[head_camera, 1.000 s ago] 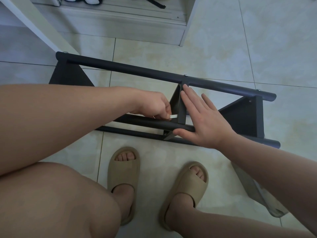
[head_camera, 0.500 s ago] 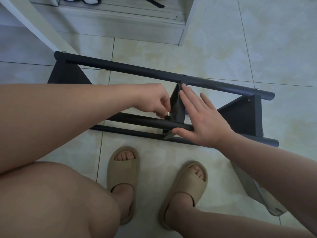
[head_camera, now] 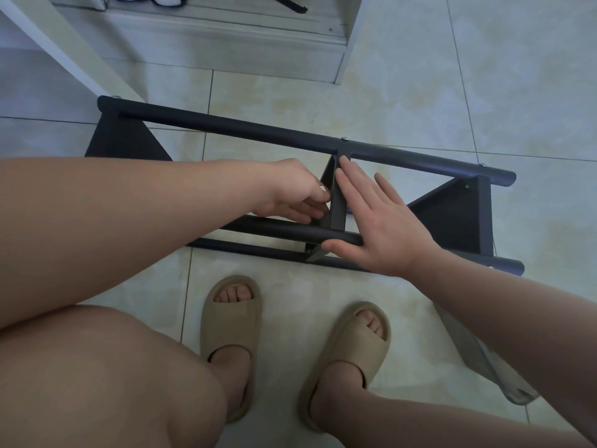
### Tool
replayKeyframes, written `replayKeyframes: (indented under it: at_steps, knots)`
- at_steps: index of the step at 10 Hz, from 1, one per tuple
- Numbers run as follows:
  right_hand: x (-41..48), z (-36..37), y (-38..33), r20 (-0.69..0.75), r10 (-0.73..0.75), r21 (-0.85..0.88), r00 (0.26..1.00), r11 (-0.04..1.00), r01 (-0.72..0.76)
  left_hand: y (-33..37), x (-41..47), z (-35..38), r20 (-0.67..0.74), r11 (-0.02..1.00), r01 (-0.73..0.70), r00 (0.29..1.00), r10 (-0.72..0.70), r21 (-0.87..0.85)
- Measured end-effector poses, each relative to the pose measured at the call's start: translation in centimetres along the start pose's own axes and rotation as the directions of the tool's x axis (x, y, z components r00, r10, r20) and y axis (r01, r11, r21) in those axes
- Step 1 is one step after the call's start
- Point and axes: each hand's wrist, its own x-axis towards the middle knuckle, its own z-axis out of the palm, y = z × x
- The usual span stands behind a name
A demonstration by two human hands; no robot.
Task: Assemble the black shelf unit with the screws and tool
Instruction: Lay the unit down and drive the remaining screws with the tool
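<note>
"Fingers first: what do they do?"

"Those of the right hand lie straight and flat against the middle bracket, with the thumb along the near tube. The left hand curls at the bracket's other face and pinches a pale bit, too small to tell screw from tool."

"Where is the shelf?"

"On its side on the tile floor, just beyond two sandalled feet. It is part built: round tubes join triangular end panels."

"What could go wrong?"

"I judge the pale bit could slip from the pinch and skitter off over smooth tile. If the flat hand lets up, the bracket could tilt, its holes miss, and a screw bite crooked. Round tubes may also let the frame rock under a push."

"Materials?"

"Matt black metal: round tubes and thin flat sheet panels with hard edges. Small silver screw heads sit on the far tube. The floor is glossy, mottled cream tile."
</note>
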Motion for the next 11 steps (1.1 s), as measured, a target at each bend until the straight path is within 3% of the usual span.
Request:
replayKeyframes:
  at_steps: [2,11]
  knots:
    - [0.01,-0.11,0.00,-0.006,0.000,0.005,1.000,1.000,0.000,-0.16,0.32,0.11,-0.010,0.996,-0.055,0.998,0.054,-0.071]
    - [0.02,-0.03,-0.14,-0.011,-0.002,-0.004,1.000,1.000,0.002,-0.61,0.61,-0.29,0.073,0.992,0.053,0.996,-0.045,-0.111]
